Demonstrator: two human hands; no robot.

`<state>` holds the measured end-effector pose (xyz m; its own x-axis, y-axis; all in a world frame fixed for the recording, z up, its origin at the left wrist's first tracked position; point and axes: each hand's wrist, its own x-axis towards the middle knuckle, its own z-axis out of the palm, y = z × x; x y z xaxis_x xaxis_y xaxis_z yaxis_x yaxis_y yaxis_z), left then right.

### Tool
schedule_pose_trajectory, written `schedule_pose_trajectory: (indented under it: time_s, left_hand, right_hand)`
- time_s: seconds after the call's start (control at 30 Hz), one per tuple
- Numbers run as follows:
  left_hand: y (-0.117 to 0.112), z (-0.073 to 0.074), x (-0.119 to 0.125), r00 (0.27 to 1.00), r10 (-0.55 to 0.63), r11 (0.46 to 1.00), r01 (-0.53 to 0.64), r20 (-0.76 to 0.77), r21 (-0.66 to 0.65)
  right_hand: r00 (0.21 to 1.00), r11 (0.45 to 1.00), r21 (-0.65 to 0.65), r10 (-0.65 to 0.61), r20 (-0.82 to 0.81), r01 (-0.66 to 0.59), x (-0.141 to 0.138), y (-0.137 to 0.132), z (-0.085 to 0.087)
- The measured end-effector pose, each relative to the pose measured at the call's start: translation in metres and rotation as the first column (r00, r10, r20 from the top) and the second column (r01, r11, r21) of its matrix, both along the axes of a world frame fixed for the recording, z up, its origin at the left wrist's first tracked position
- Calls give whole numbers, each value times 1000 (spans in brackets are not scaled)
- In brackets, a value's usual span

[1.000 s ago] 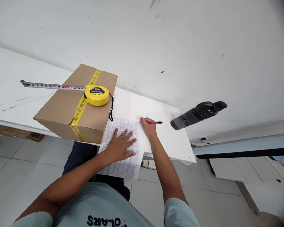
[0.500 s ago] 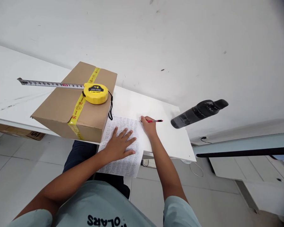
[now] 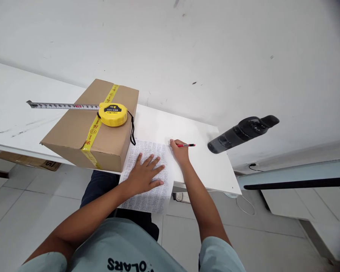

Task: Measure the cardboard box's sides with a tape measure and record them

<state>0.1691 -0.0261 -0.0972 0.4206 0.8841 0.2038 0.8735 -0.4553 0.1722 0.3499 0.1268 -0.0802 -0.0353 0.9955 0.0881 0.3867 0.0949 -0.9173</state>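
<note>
The paper is laid on the white table, right of the cardboard box, and its near part is left hanging past the near edge. The left hand is spread flat on the paper, and by the right hand a red pen is pinched at the right margin; whether the paper is touched by its tip cannot be told. If the pressure of the left hand became lighter, the paper could be dragged toward the near side by its hanging part, and a pen line could be spoiled. The black bottle, at the right, could be knocked over by a wide movement of the right hand. The tape measure is placed on the box, its blade drawn out to the left; if the box were bumped, it could be shifted. The table is set against a white wall with dark scuffs, and the floor is covered with pale tiles
</note>
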Motion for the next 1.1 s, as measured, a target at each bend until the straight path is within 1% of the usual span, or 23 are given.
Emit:
schedule_pose_trajectory:
  time_s: [0.13,0.33,0.47,0.67,0.93,1.1]
  left_hand:
    - [0,3,0,1000,4,1000,-4,-10,-19]
    - [-1,8,-1,1000,-7,999,7,-16,-46]
    - [-1,6,0,1000,-2,1000,2,-3,-23]
    - [0,2,0,1000,3,999,-3,9,-33]
    - [-2,0,0,1000,-1,998,2,18,-55]
    - [0,-3,0,1000,3,999,-2,20,-34]
  right_hand:
    - [1000,1000,-2,27,9,-27,2,1,1]
    - [1000,1000,16,0,5,0,0,1,0]
    - [999,998,35,-46,6,46,1,1,-2]
    - [999,999,6,-33,7,33,1,1,-2]
    - [997,997,28,-73,9,72,0,-1,-1]
    - [998,997,41,-62,15,61,0,-1,-4]
